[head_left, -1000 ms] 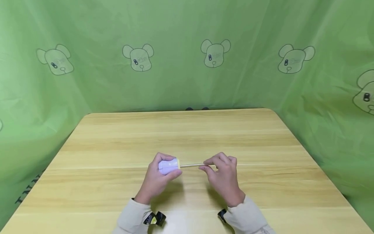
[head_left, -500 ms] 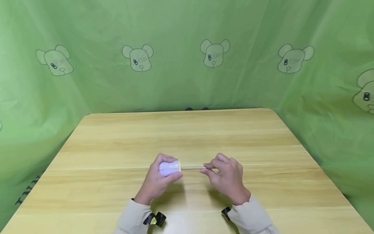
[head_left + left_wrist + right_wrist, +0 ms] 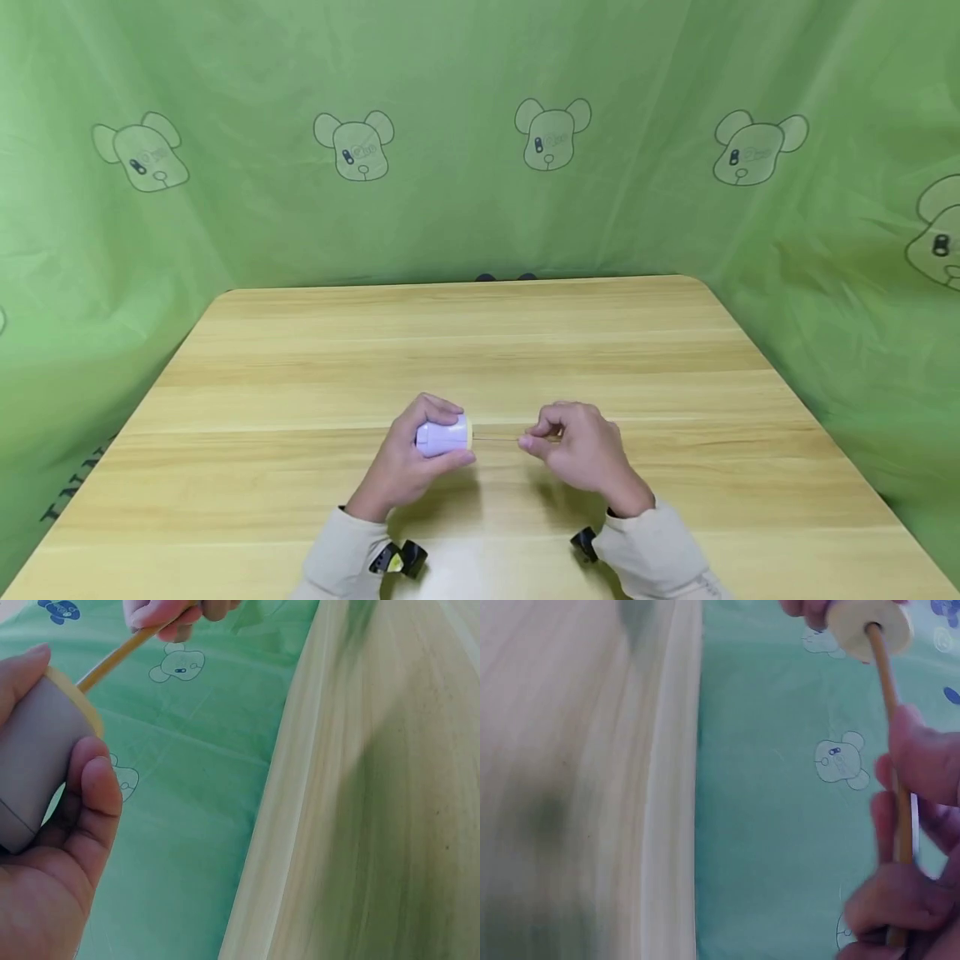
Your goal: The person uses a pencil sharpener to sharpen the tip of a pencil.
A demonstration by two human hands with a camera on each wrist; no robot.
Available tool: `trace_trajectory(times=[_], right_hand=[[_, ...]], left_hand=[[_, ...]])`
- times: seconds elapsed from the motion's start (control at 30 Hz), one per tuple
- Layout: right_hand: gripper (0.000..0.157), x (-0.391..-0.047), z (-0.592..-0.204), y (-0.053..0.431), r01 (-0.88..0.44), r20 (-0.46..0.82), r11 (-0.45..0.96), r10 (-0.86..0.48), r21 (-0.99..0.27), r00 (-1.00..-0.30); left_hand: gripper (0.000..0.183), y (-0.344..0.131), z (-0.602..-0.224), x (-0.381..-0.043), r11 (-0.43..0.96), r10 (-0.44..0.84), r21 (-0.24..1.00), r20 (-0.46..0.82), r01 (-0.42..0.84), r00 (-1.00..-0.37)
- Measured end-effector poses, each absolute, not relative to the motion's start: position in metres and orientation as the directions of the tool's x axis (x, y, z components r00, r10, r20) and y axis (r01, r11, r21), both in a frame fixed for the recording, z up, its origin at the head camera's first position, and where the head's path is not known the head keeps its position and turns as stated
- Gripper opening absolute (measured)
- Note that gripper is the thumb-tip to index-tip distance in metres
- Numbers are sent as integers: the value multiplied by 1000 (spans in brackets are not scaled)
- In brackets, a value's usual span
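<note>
My left hand (image 3: 401,467) grips a pale purple pencil sharpener (image 3: 442,437) lying on its side in the air, thumb and fingers around its body. Its cream end face (image 3: 849,631) has a round hole, and a thin yellow-brown pencil (image 3: 886,684) runs into it. Thumb and curled fingers of my right hand (image 3: 588,450) pinch the pencil some way out from the sharpener. The pencil tip is hidden inside the sharpener. Both hands are above the table, casting shadows on it.
A light wood-grain table (image 3: 480,350) with rounded far corners lies beneath the hands. Green curtain (image 3: 450,225) printed with bear heads surrounds it at the back and sides. Black wrist devices (image 3: 585,546) show at both sleeve cuffs.
My right hand has turned with the pencil and shifted slightly right and nearer. The left hand, still holding the sharpener, has drifted a little to the right.
</note>
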State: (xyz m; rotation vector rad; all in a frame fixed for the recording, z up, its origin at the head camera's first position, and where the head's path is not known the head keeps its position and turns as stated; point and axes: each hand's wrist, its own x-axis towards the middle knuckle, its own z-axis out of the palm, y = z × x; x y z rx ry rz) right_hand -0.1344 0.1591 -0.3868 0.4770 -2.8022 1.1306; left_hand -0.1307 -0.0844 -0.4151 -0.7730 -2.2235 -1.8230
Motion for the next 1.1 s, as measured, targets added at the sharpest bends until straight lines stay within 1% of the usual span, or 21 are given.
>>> trace_trajectory(times=[0.07,0.13,0.17,0.23,0.33,0.37,0.47,0.53,0.6,0.7,0.8,0.93,1.1], right_hand=[[23,-136,-385,163,-280,104,635,-300,-720,-948],[22,-138,-385,166,-256,53,601,-334,-757,-941],[21,-138,-386,167,-257,48,592,-345,-764,-937],[19,-139,-388,168,-292,79,589,-360,-754,-929],[9,-139,-392,167,-361,173,605,-347,-710,-922],[9,-139,-394,166,-392,220,607,-340,-691,-914],[18,-141,-399,164,-488,388,609,-301,-625,-871],[22,-143,-403,162,-551,517,620,-259,-559,-816],[24,-145,-406,159,-599,633,640,-219,-481,-743],[28,-147,-410,155,-635,750,665,-167,-393,-640],[31,-146,-413,151,-657,808,666,-135,-355,-573],[33,-146,-417,149,-683,850,649,-105,-335,-517],[29,-148,-418,151,-711,868,625,-104,-323,-486]], left_hand=[[38,-84,-417,-131,125,306,847,463,518,-832],[37,-83,-418,-131,126,319,839,470,529,-823],[38,-82,-419,-131,126,321,842,465,524,-825],[39,-81,-419,-131,125,310,860,439,494,-843],[39,-81,-418,-131,130,248,897,384,423,-889],[39,-81,-417,-131,129,223,910,360,393,-906],[38,-81,-415,-131,127,163,939,299,320,-940],[38,-80,-413,-131,127,139,951,265,283,-954],[39,-78,-412,-131,129,122,958,241,257,-963],[40,-76,-411,-130,134,90,964,219,229,-972],[40,-76,-411,-130,128,74,969,201,209,-977],[39,-75,-411,-129,103,90,975,188,197,-978],[38,-75,-411,-129,78,117,976,192,202,-974]])
